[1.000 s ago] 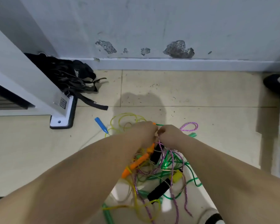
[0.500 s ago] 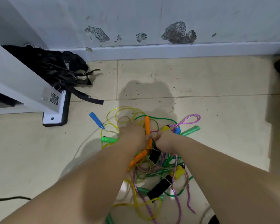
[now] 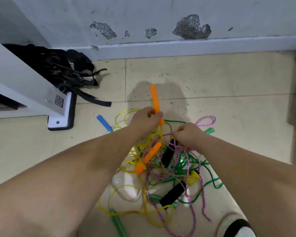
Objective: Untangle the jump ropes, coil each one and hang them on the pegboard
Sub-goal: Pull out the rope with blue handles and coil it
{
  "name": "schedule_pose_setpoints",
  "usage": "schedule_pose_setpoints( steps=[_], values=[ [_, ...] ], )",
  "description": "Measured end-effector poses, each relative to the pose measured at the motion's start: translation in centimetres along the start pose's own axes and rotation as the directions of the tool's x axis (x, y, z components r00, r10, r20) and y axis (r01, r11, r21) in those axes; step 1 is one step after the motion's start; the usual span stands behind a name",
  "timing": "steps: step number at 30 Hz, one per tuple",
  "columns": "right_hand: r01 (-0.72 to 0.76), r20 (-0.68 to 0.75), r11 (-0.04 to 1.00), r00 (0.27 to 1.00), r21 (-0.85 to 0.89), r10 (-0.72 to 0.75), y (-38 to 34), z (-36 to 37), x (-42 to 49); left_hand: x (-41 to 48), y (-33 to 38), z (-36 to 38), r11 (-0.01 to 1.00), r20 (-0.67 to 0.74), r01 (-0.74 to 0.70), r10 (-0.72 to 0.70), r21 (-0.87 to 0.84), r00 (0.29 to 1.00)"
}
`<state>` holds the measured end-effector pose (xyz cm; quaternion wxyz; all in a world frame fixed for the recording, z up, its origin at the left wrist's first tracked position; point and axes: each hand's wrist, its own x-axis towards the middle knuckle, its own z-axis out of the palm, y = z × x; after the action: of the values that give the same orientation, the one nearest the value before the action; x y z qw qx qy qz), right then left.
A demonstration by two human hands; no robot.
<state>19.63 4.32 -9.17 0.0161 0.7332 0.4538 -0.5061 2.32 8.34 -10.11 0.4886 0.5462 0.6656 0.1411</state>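
A tangle of jump ropes (image 3: 167, 170) lies on the tiled floor in front of me: yellow, green and purple braided cords with orange, black, blue, yellow and green handles. My left hand (image 3: 144, 118) grips an orange handle (image 3: 155, 98) that sticks up above the pile, its yellow cord trailing down. A second orange handle (image 3: 148, 158) lies in the knot. My right hand (image 3: 189, 135) pinches the purple braided rope (image 3: 191, 161) just right of it. Two black handles (image 3: 172, 195) lie lower in the pile. No pegboard is in view.
A white post with a black-edged foot (image 3: 61, 115) stands at the left, with a black strapped bag (image 3: 65, 71) behind it. The wall and skirting (image 3: 178, 47) run across the back. A blue handle (image 3: 103, 123) lies left of the pile. My socked foot (image 3: 236, 226) is at bottom right.
My left hand has lifted the orange handle up and away from the pile. My right hand moved slightly right, still holding the purple rope. The hands are now apart.
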Motion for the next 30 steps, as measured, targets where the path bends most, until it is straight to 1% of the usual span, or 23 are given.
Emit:
schedule_pose_setpoints(
  steps=[1, 2, 3, 5, 6, 7, 8, 9, 10, 11, 13, 15, 17, 19, 21, 22, 24, 26, 29, 30],
  values=[
    [0.011, -0.024, 1.0, 1.0, 0.018, -0.011, -0.1, 0.0, 0.3, 0.0, 0.0, -0.7, 0.998, 0.009, 0.005, -0.005, -0.059, 1.0],
    [0.026, -0.044, 0.999, 0.999, 0.031, -0.025, -0.4, -0.1, 0.4, 0.0, -0.2, -1.5, 0.999, 0.004, -0.007, 0.007, -0.042, 1.0],
    [0.037, -0.06, 0.999, 0.998, 0.039, -0.035, -0.9, 0.0, 0.5, 0.0, -0.5, -2.5, 0.999, -0.022, -0.031, 0.031, 0.03, 0.999],
    [0.05, -0.063, 0.996, 0.997, 0.075, -0.046, -2.3, 0.4, 0.6, 0.2, -2.2, -4.3, 0.962, -0.076, -0.035, 0.058, 0.272, 0.995],
    [0.046, -0.041, 0.994, 0.998, 0.103, -0.042, -3.0, 0.9, 0.7, 0.2, -3.2, -5.2, 0.915, -0.046, 0.001, 0.02, 0.404, 0.999],
    [0.037, -0.009, 0.993, 0.999, 0.116, -0.037, -3.5, 1.5, 0.8, 0.2, -4.3, -5.9, 0.842, 0.023, 0.027, -0.047, 0.539, 0.999],
    [0.03, 0.023, 0.994, 0.999, 0.105, -0.033, -4.0, 2.2, 1.0, -0.1, -5.3, -6.4, 0.749, 0.127, 0.033, -0.155, 0.662, 0.98],
    [0.028, 0.054, 0.998, 0.998, 0.065, -0.031, -4.3, 2.9, 1.2, -0.6, -6.3, -6.7, 0.656, 0.214, 0.007, -0.255, 0.755, 0.943],
    [0.029, 0.082, 1.0, 0.996, 0.006, -0.03, -4.5, 3.7, 1.4, -1.0, -7.3, -6.7, 0.579, 0.268, -0.043, -0.308, 0.814, 0.913],
    [0.037, 0.106, 0.997, 0.994, -0.068, -0.029, -4.7, 4.3, 1.3, -1.2, -8.3, -6.6, 0.523, 0.294, -0.1, -0.304, 0.847, 0.906],
    [0.056, 0.133, 0.977, 0.991, -0.204, -0.029, -4.8, 5.0, 1.2, -1.3, -9.7, -6.0, 0.47, 0.291, -0.141, -0.262, 0.871, 0.92],
    [0.094, 0.159, 0.956, 0.986, -0.278, -0.051, -4.7, 5.2, 1.1, -1.3, -10.0, -5.2, 0.451, 0.289, -0.148, -0.262, 0.88, 0.921],
    [0.146, 0.189, 0.923, 0.979, -0.356, -0.082, -4.3, 5.2, 1.0, -1.2, -9.6, -4.5, 0.483, 0.285, -0.159, -0.199, 0.861, 0.938],
    [0.176, 0.198, 0.861, 0.976, -0.477, -0.09, -3.6, 5.2, 0.9, -0.7, -8.9, -4.2, 0.582, 0.255, -0.15, -0.103, 0.799, 0.961],
    [0.176, 0.169, 0.792, 0.981, -0.584, -0.094, -2.4, 5.4, 0.9, -0.1, -7.9, -4.3, 0.702, 0.228, -0.142, -0.029, 0.698, 0.973],
    [0.171, 0.153, 0.771, 0.983, -0.614, -0.097, -1.9, 5.6, 1.0, 0.2, -7.3, -4.5, 0.758, 0.204, -0.13, -0.004, 0.639, 0.979],
    [0.15, 0.123, 0.763, 0.988, -0.629, -0.093, -1.1, 5.7, 0.8, 0.4, -6.4, -4.9, 0.835, 0.169, -0.106, 0.016, 0.54, 0.985],
    [0.134, 0.106, 0.772, 0.991, -0.622, -0.087, -0.6, 5.4, 0.7, 0.4, -6.1, -5.4, 0.873, 0.17, -0.084, 0.001, 0.481, 0.985],
    [0.123, 0.097, 0.77, 0.992, -0.626, -0.079, -0.2, 5.0, 0.7, 0.5, -6.4, -5.9, 0.877, 0.144, -0.07, 0.001, 0.476, 0.99],
    [0.113, 0.066, 0.798, 0.994, -0.592, -0.092, -0.2, 4.9, 0.8, 0.5, -6.5, -6.1, 0.872, 0.116, -0.053, -0.004, 0.487, 0.993]
  ],
)
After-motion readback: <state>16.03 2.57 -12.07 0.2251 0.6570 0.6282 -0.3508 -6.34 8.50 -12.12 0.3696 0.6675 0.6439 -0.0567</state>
